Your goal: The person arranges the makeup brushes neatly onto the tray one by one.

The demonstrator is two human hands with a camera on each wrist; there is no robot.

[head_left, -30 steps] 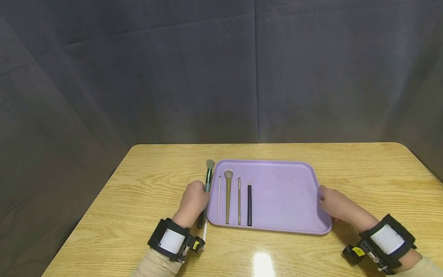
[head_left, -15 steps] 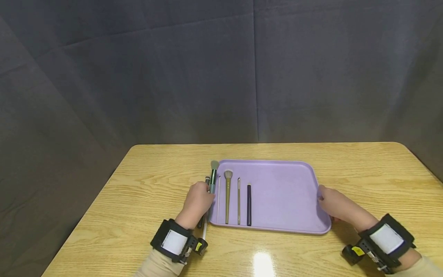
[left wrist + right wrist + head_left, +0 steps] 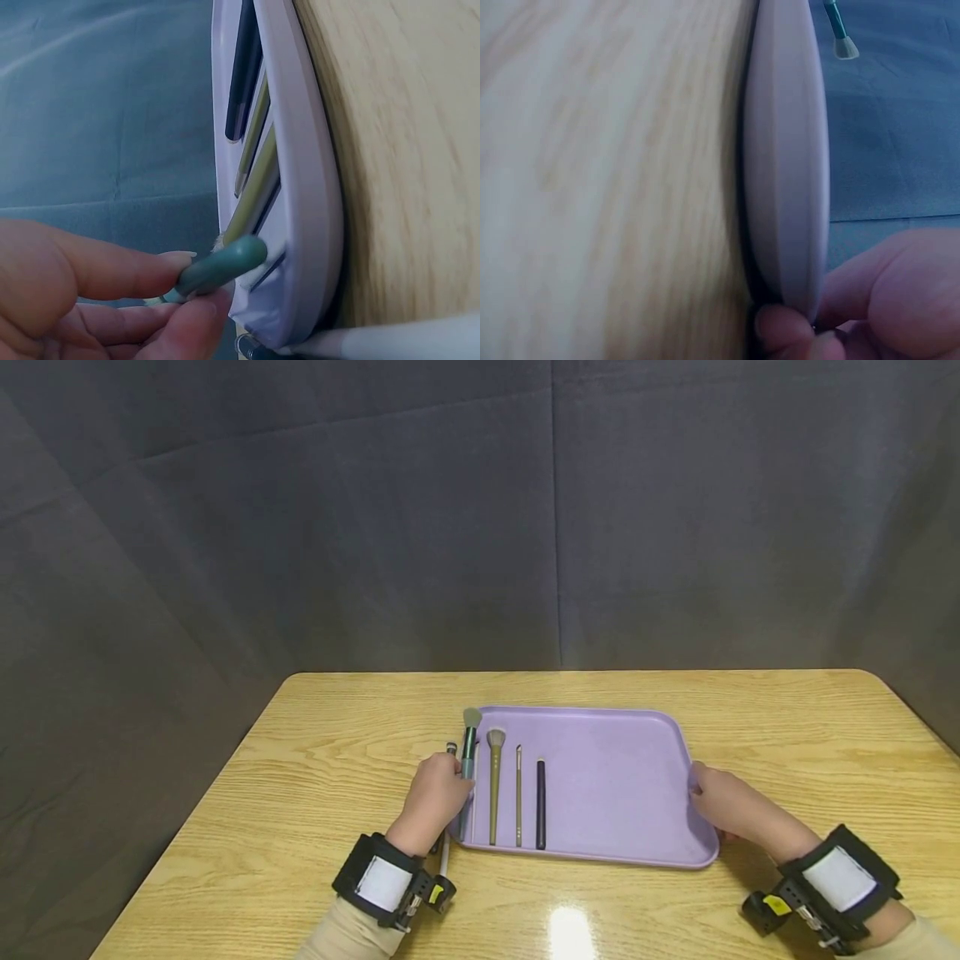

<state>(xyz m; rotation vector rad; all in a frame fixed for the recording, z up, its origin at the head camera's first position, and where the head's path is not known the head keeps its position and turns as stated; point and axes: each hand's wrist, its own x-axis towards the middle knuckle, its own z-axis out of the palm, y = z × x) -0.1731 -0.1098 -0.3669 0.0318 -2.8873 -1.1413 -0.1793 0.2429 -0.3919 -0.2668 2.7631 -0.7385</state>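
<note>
My left hand point(image 3: 437, 795) pinches a green makeup brush point(image 3: 469, 745) between thumb and fingers, bristles pointing away. Seen from the left wrist, the rounded end of its handle point(image 3: 229, 266) sticks out past the fingertips, close to the tray's corner. The brush overlaps the left side of the purple tray point(image 3: 615, 785). Lying side by side in the tray are a thin white brush point(image 3: 474, 806), a fluffy olive brush point(image 3: 494, 785), a slim olive brush point(image 3: 518, 797) and a short dark brush point(image 3: 541, 806). At the tray's right rim, my right hand point(image 3: 723, 800) grips the edge.
Left of the tray, partly hidden by the left hand, lie a dark brush point(image 3: 452, 747) and a white handle point(image 3: 444, 860). The wooden table point(image 3: 322, 760) runs back to a dark grey curtain point(image 3: 420, 543).
My left hand has shifted right with the green brush, from beside the tray to over its left side. My right hand stays at the right rim, and the tray has not visibly moved.
</note>
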